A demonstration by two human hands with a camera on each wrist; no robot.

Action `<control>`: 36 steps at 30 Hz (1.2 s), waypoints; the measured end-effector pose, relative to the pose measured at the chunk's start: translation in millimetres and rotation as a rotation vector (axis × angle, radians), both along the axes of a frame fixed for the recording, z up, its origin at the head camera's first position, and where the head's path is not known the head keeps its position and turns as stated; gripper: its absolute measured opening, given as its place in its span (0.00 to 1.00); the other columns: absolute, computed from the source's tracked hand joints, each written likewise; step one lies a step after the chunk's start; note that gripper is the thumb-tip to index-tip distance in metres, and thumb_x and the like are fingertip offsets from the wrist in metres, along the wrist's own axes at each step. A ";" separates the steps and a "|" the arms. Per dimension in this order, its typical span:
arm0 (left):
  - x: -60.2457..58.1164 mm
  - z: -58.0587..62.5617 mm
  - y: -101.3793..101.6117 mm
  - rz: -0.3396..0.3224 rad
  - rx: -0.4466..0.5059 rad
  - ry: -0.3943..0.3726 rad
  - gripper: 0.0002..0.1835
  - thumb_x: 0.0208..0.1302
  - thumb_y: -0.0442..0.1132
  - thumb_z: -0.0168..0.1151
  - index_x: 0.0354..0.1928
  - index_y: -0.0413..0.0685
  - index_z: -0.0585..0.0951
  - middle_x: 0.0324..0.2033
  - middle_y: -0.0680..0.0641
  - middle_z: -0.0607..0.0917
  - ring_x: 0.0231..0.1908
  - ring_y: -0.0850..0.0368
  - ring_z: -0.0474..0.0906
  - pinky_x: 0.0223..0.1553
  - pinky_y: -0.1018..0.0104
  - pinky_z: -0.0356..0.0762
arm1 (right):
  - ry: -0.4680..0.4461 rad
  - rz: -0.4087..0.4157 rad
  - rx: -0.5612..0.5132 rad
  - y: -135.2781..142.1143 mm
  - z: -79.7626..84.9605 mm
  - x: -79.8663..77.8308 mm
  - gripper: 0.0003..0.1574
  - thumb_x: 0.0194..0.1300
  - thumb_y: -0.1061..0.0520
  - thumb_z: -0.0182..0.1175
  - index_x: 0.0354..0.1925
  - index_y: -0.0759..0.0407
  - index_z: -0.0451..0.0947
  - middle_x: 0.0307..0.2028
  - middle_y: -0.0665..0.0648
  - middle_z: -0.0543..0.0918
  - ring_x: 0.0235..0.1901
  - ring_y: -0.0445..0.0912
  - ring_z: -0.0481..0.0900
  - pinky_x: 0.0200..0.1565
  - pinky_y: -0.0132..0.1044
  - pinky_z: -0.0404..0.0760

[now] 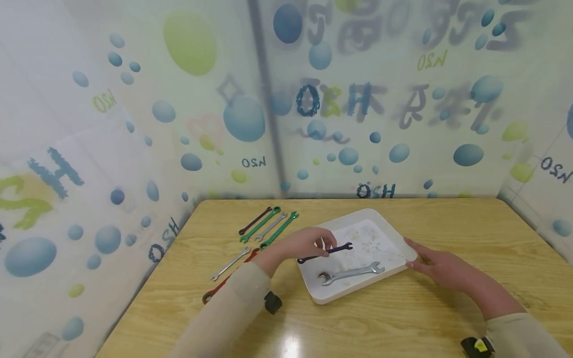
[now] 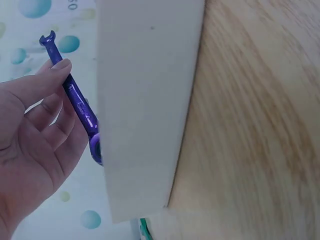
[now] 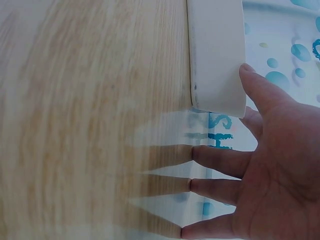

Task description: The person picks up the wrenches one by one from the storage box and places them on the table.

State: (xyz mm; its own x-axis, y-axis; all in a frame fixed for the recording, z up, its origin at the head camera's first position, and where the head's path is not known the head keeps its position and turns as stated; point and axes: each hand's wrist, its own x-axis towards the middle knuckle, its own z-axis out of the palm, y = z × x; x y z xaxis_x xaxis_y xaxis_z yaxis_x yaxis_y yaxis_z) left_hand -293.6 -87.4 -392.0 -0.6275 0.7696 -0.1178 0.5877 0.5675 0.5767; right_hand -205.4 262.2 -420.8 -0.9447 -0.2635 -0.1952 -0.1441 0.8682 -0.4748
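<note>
My left hand point(image 1: 309, 242) pinches a purple combination wrench point(image 1: 337, 249) between thumb and fingers, over the left part of a white tray point(image 1: 389, 231). In the left wrist view, the tray's side hides part of that wrench's ring end point(image 2: 95, 149). A larger silver open-end wrench point(image 1: 353, 273) lies in the tray near its front side. At the tray's right corner, my right hand point(image 1: 440, 266) touches the tray with fingers extended. The right wrist view shows its thumb point(image 3: 252, 82) against the tray's edge and the other fingers spread, some tips on the table.
Left of the tray, a dark purple wrench point(image 1: 254, 222), two green wrenches point(image 1: 260, 225) and a silver wrench point(image 1: 271, 227) lie side by side on the wooden table point(image 1: 371, 328). Closer in are another silver wrench point(image 1: 230, 264) and a red wrench point(image 1: 215, 290), partly behind my left arm.
</note>
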 end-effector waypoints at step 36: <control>26.8 28.6 -117.5 0.354 0.222 0.062 0.10 0.63 0.30 0.65 0.45 0.47 0.81 0.39 0.51 0.81 0.38 0.55 0.79 0.33 0.63 0.79 | -0.026 0.016 0.010 -0.3 6.1 -2.2 0.51 0.69 0.30 0.48 0.76 0.58 0.49 0.64 0.80 0.63 0.60 0.76 0.62 0.54 0.69 0.65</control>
State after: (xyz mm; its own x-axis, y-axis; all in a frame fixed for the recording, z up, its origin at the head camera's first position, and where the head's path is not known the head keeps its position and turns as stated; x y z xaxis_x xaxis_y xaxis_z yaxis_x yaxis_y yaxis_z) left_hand -266.8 -204.9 -363.5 -0.8583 0.5079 0.0729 0.4162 0.6061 0.6778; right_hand -207.5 261.9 -414.7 -0.9350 -0.2765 -0.2220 -0.1461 0.8708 -0.4695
